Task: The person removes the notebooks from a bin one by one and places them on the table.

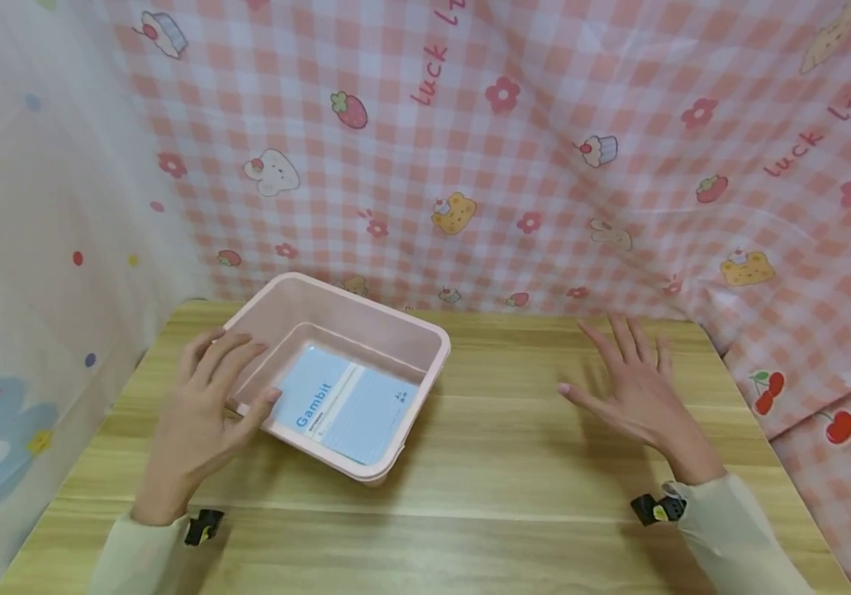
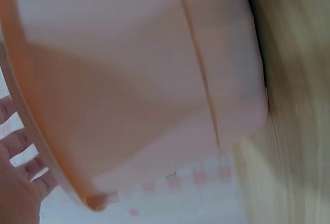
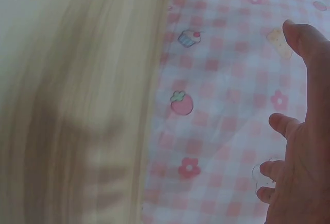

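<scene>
The notebook [image 1: 358, 401] lay lengthwise ten-to-four o'clock in the pink bin [image 1: 377, 326], the left hand [image 1: 202, 413] angled toward one, the right hand [image 1: 632, 390] toward eleven, both with fingers released.

The head view looks forward and down over the table [image 1: 500, 463] to the cloth [image 1: 425, 157] behind. The left wrist view, turned sideways, faces the tub [image 2: 134, 84] from very near; the right, also sideways, takes in table edge and cloth. Head and left wrist share the tub.
</scene>
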{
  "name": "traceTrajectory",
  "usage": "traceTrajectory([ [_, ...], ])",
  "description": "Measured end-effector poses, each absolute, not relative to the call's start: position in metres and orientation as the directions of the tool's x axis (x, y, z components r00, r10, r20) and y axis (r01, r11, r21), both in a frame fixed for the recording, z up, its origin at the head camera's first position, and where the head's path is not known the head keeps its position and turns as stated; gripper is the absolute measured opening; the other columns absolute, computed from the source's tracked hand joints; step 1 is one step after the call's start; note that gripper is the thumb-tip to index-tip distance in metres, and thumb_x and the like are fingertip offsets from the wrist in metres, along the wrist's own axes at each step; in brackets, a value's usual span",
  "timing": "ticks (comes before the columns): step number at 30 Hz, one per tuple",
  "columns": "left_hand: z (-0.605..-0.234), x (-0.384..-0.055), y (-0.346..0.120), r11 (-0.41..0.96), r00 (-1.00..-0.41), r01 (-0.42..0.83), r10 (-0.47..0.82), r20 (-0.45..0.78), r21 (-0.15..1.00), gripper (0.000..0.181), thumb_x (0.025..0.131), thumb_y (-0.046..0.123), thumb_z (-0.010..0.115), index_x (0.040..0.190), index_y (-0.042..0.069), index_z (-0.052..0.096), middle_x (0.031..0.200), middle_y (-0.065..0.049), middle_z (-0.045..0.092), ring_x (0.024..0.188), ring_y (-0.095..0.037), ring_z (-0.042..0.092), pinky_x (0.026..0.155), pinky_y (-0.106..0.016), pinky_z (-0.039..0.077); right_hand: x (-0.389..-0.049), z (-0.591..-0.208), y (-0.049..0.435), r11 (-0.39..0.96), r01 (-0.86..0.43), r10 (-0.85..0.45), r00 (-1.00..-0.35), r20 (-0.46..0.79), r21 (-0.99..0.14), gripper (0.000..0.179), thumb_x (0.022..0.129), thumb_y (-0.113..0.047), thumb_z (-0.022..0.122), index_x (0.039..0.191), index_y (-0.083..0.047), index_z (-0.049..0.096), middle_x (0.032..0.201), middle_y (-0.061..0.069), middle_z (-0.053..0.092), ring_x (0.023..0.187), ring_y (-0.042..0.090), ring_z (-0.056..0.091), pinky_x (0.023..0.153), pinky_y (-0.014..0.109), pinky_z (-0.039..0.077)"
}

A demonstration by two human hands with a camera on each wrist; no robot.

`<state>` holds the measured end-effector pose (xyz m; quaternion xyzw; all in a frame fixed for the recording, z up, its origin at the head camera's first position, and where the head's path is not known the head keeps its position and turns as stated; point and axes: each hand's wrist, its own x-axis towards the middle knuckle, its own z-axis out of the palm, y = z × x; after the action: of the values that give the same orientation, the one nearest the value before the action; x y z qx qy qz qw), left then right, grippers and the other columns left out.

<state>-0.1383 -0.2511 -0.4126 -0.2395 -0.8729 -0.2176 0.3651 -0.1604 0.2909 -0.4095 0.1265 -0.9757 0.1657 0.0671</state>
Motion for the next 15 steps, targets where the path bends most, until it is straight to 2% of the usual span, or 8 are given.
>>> traceTrajectory([
  [3,-0.415,-0.140,-0.245,0.749,-0.561,0.635,0.280,0.779,0.188,0.060,0.098,0.060,0.054,0.118,0.006,0.071,0.118,-0.016,0.069,0.120,-0.046,0.053,0.112,-0.044,0.035,-0.163,-0.405,0.282,0.911,-0.276,-0.237,-0.958,0.160,-0.307,0.092,0.091,-0.065,0.063,0.164,-0.031,0.019,0.174,0.013,0.001,0.158,0.045,0.004,0.118,0.074,-0.004],
  [6,-0.418,-0.139,-0.241,0.718,-0.528,0.672,0.293,0.797,0.181,0.055,0.097,0.056,0.057,0.107,0.004,0.074,0.104,-0.013,0.070,0.106,-0.040,0.057,0.100,-0.040,0.040,-0.164,-0.402,0.273,0.904,-0.295,-0.262,-0.954,0.146,-0.309,0.093,0.091,-0.066,0.062,0.164,-0.029,0.019,0.174,0.011,-0.001,0.159,0.044,0.002,0.118,0.073,-0.004],
  [10,-0.422,-0.137,-0.240,0.694,-0.538,0.692,0.313,0.783,0.197,0.050,0.097,0.054,0.059,0.094,0.007,0.075,0.091,-0.007,0.068,0.092,-0.030,0.058,0.085,-0.037,0.041,-0.168,-0.397,0.259,0.888,-0.350,-0.317,-0.936,0.154,-0.299,0.093,0.091,-0.066,0.062,0.164,-0.030,0.018,0.174,0.006,-0.006,0.159,0.043,0.002,0.119,0.072,-0.005],
  [15,-0.423,-0.138,-0.240,0.650,-0.555,0.725,0.352,0.753,0.230,0.039,0.095,0.048,0.064,0.082,0.013,0.072,0.083,0.000,0.066,0.083,-0.020,0.056,0.079,-0.027,0.042,-0.171,-0.391,0.248,0.876,-0.403,-0.358,-0.912,0.202,-0.265,0.092,0.091,-0.066,0.063,0.164,-0.032,0.019,0.174,0.004,-0.006,0.160,0.039,0.000,0.120,0.070,-0.003],
])
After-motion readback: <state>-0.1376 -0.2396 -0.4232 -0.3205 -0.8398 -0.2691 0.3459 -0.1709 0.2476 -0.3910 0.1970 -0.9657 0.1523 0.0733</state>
